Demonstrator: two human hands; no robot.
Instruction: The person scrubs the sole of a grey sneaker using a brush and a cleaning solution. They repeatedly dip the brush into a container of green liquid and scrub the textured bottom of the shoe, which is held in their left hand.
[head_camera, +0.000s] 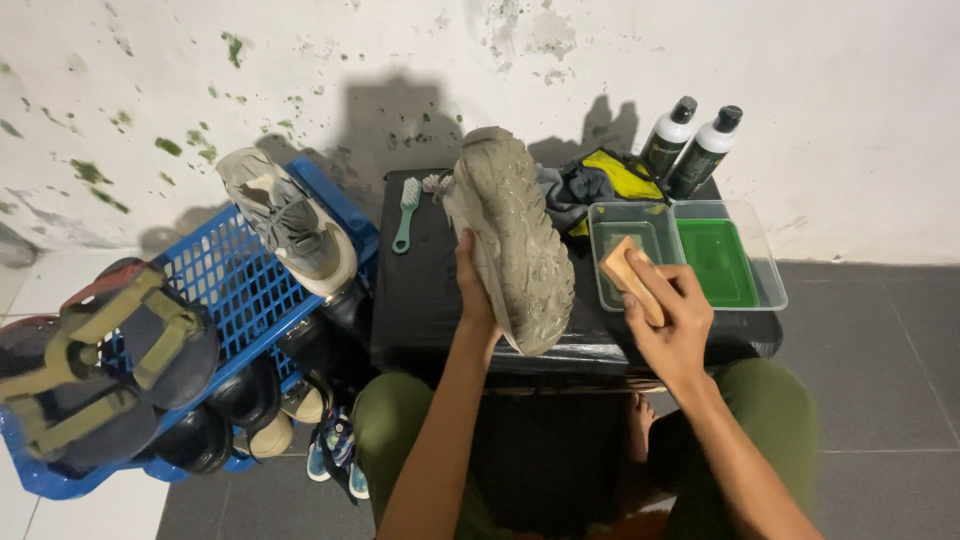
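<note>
While left hand (474, 290) holds shoe (515, 235), right hand (672, 320) clasps brush (632, 280).

On the stool (420, 300), a shoe (512, 240) is held at the middle; a tray (770, 285) is set at the right edge, two bottles (690, 145) behind it, seemingly at the back-right corner. A basket (240, 285) is placed left.

Two white bottles (690, 140) stand upper right; one green brush (406, 213) lies upper centre; one wooden brush (632, 281) and one clear two-compartment tray (770, 285) right of centre; one blue crate (235, 290) left; two olive sandals (100, 370) lower left.
</note>
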